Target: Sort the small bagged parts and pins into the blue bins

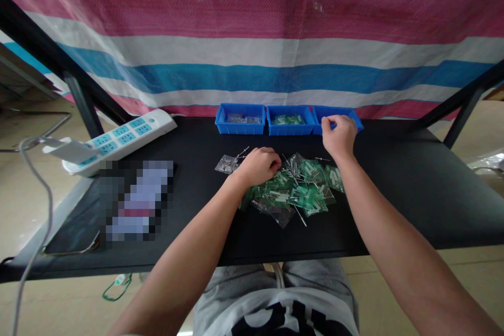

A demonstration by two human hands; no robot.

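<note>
My left hand [260, 166] rests at the left of a loose pile, its fingers curled in against small green plastic packets [309, 197]. Whatever lies under those fingertips is hidden. Thin metal pins that look like blind rivets [301, 216] are mixed among the packets, and a clear packet [226, 164] of small parts lies left of the hand. Over the right blue bin [318, 126] my right hand [339, 134] is closed in a pinch; I cannot make out anything in it. The middle blue bin [291, 129] contains green packets, the left blue bin [240, 128] clear ones.
A white power strip [132, 136] with a plugged-in adapter and grey cable [50, 205] lies at the left of the black table [189, 210]. Near it is a dark flat device [76, 220], partly blurred out. A striped plastic sheet [252, 52] hangs behind the bins.
</note>
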